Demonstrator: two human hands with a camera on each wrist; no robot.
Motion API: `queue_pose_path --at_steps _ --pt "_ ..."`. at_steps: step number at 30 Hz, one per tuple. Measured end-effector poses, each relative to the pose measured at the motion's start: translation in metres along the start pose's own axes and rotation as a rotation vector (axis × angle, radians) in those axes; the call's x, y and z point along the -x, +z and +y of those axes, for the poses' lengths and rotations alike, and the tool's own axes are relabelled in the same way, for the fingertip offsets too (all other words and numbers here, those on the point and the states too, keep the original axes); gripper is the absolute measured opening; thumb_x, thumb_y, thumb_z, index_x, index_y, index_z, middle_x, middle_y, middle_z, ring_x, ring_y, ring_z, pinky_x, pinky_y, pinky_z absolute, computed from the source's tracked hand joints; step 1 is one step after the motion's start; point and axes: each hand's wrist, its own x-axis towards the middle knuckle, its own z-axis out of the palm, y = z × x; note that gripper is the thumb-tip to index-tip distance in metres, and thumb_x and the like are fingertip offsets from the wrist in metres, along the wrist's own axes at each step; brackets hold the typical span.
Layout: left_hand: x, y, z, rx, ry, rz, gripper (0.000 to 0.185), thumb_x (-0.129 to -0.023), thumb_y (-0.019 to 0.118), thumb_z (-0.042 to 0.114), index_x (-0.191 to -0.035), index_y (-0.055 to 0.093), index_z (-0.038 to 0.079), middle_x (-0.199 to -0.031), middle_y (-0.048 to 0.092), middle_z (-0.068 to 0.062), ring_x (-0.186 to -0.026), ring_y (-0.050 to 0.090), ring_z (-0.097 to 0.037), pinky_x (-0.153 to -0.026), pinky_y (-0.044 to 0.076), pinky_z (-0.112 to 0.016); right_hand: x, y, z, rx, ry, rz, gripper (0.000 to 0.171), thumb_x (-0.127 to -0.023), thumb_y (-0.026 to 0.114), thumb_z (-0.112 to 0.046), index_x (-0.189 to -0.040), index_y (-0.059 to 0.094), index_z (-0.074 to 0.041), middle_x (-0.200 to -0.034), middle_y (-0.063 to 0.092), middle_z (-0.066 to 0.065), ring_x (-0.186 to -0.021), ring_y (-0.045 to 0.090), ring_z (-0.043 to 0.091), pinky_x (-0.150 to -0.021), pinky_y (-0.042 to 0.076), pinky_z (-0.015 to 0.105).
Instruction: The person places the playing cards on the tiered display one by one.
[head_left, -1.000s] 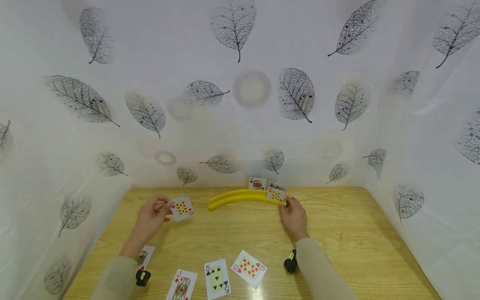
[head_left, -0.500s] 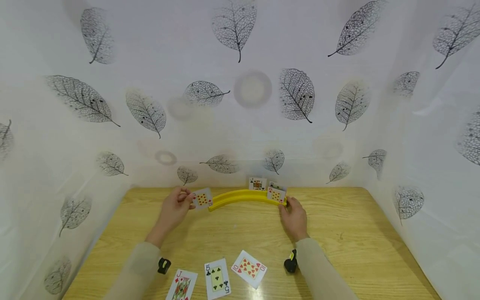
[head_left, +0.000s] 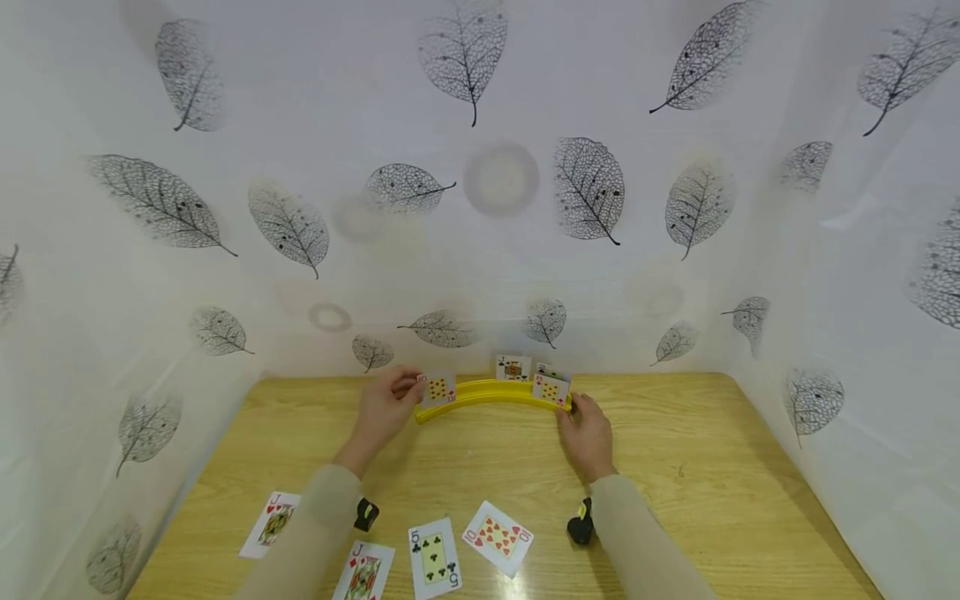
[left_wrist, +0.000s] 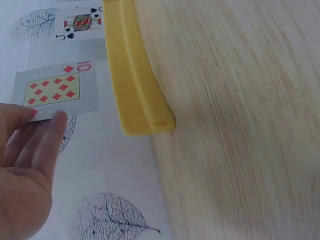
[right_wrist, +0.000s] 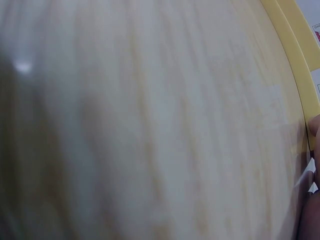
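In the head view my left hand (head_left: 382, 414) pinches the ten of diamonds (head_left: 439, 388) by its left edge, face toward me. The card is at the left end of the curved yellow card holder (head_left: 483, 390); I cannot tell whether it sits in the groove. The left wrist view shows thumb and fingers on a corner of the same ten of diamonds (left_wrist: 52, 90). My right hand (head_left: 588, 437) grips the holder's right end, mostly outside the right wrist view. Upright along the holder are a jack of spades (head_left: 513, 367) and a red-diamond card (head_left: 551, 390), which partly covers another card (head_left: 552, 372).
Face up on the wooden table (head_left: 675, 483) lie a jack of hearts (head_left: 270, 527), a jack of diamonds (head_left: 365, 573), a five of clubs (head_left: 435, 558) and a ten of hearts (head_left: 498, 537). A leaf-patterned curtain (head_left: 480, 275) borders the table's back and sides.
My left hand has carried the ten of diamonds rightward to the left end of the yellow card holder, uncovering the jack of hearts. My right hand stays on the holder's right end.
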Motion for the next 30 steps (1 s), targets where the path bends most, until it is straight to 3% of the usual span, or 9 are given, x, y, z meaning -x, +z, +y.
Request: queue_pose_path --at_steps 9,17,21,27,30 --pt "-0.011 0.025 0.008 0.001 0.086 0.004 0.014 -0.097 0.074 0.003 -0.111 0.073 -0.001 -0.109 0.076 -0.018 -0.102 0.077 -0.034 -0.088 0.066 -0.039 0.001 -0.002 -0.003 -0.001 0.023 -0.037 0.05 -0.104 0.067 -0.023 -0.143 0.058 0.006 -0.15 0.055 0.03 -0.144 0.049 0.049 -0.121 0.039 0.063" --pt "-0.013 0.044 0.015 0.043 0.013 -0.028 0.02 -0.1 0.072 0.009 -0.118 0.073 0.0 -0.112 0.077 -0.015 -0.102 0.075 -0.03 -0.09 0.064 -0.036 -0.001 -0.001 -0.004 0.005 -0.018 -0.015 0.047 -0.103 0.068 -0.02 -0.141 0.06 0.008 -0.146 0.059 0.03 -0.143 0.051 0.048 -0.12 0.041 0.062" --pt "-0.015 0.054 0.016 0.044 0.024 -0.042 0.018 -0.103 0.068 0.009 -0.119 0.072 0.003 -0.113 0.077 -0.015 -0.101 0.075 -0.03 -0.09 0.064 -0.036 0.0 0.0 -0.003 0.013 -0.013 -0.01 0.047 -0.103 0.068 -0.02 -0.141 0.06 0.007 -0.146 0.059 0.03 -0.141 0.053 0.048 -0.118 0.043 0.063" --pt "-0.018 0.07 0.014 0.06 0.075 -0.051 0.015 -0.104 0.066 0.008 -0.117 0.071 0.002 -0.11 0.077 -0.02 -0.097 0.074 -0.043 -0.084 0.065 -0.042 0.0 -0.001 -0.002 0.013 0.001 -0.014 0.048 -0.104 0.068 -0.021 -0.142 0.059 0.007 -0.148 0.058 0.03 -0.144 0.049 0.049 -0.12 0.04 0.064" --pt "-0.02 0.077 0.014 0.034 0.077 -0.053 0.015 -0.104 0.066 0.009 -0.117 0.071 0.003 -0.111 0.077 -0.018 -0.1 0.075 -0.039 -0.087 0.065 -0.044 0.0 -0.001 -0.002 0.011 -0.003 -0.014 0.048 -0.104 0.068 -0.02 -0.142 0.059 0.008 -0.147 0.058 0.03 -0.144 0.049 0.049 -0.12 0.039 0.064"
